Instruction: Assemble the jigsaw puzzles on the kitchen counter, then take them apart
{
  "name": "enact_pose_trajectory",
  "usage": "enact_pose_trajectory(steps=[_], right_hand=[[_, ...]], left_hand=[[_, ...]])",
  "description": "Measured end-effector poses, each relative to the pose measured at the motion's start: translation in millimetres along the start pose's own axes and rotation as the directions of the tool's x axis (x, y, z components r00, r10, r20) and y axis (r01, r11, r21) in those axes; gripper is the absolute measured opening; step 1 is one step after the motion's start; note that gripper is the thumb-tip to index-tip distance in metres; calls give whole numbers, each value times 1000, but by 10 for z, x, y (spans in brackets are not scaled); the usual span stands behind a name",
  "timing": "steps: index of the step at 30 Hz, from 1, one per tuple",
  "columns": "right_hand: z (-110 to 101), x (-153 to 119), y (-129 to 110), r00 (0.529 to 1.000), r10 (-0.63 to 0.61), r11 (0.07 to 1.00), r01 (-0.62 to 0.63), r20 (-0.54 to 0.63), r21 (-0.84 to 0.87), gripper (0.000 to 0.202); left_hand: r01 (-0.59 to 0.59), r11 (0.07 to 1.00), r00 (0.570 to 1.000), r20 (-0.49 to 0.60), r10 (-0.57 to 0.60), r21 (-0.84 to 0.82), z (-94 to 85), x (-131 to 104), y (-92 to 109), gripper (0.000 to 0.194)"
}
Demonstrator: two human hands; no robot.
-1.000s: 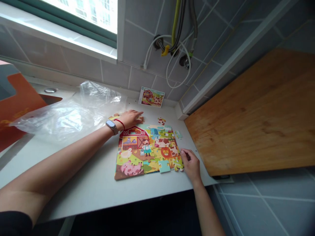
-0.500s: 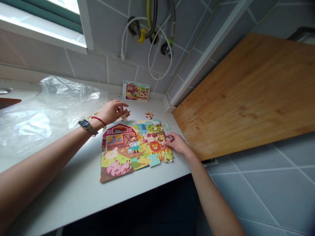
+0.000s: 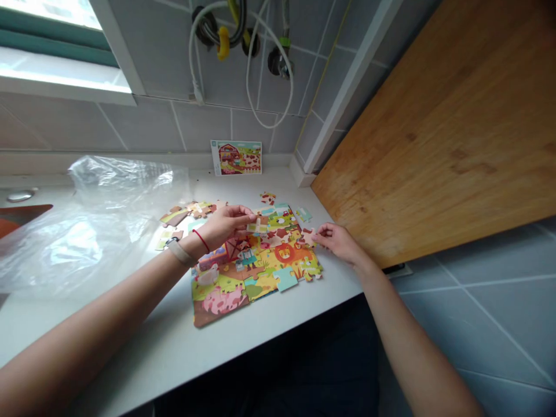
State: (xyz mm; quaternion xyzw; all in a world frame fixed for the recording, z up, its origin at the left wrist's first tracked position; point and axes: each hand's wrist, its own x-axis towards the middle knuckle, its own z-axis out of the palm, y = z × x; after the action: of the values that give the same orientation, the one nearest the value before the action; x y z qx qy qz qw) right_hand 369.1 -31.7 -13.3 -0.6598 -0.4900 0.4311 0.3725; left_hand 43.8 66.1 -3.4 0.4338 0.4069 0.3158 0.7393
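A farm jigsaw puzzle (image 3: 226, 298) with a barn, a pig and a lion lies on the white counter. My left hand (image 3: 230, 225) is over its upper part, thumb and fingers closed on a brown-and-pale puzzle piece (image 3: 259, 225). At the right edge, my right hand (image 3: 336, 240) pinches a cow-patterned puzzle piece (image 3: 307, 237). A light-blue piece (image 3: 285, 279) rests on the lower edge of the puzzle. Loose pieces lie above it, one brown-and-white piece (image 3: 268, 198) and one pale green piece (image 3: 303, 215). My left forearm covers part of the barn.
Several loose pieces (image 3: 174, 216) lie left of the puzzle, beside a crumpled clear plastic bag (image 3: 125, 182). A picture card (image 3: 237, 157) leans against the tiled wall. A large wooden board (image 3: 443, 150) stands on the right. Hoses and a white cable (image 3: 248, 87) hang above.
My left hand has carried its piece rightward from above the loose pieces to over the puzzle. My right hand has shifted slightly outward with a cow-patterned piece at its fingertips. The view has turned.
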Motion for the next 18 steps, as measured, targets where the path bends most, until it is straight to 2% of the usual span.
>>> enact_pose_trajectory(steps=[3, 8, 10, 13, 18], right_hand=[[138, 42, -205, 999, -50, 976, 53, -18, 211, 48], [639, 300, -446, 989, -146, 899, 148, -36, 413, 50], [838, 427, -465, 983, -181, 886, 181, -41, 426, 49], [1040, 577, -436, 976, -215, 889, 209, -31, 407, 48], [1125, 677, -358, 959, -282, 898, 273, -26, 345, 44]], left_hand=[[39, 998, 998, 49, -37, -39, 15, 3, -84, 25], [64, 997, 986, 159, -54, -54, 71, -50, -169, 58], [41, 997, 986, 166, -30, -61, 85, -52, -199, 62], [7, 996, 993, 119, 3, -83, 83, -21, -246, 60], [20, 989, 997, 83, -7, -149, 68, 24, -286, 52]])
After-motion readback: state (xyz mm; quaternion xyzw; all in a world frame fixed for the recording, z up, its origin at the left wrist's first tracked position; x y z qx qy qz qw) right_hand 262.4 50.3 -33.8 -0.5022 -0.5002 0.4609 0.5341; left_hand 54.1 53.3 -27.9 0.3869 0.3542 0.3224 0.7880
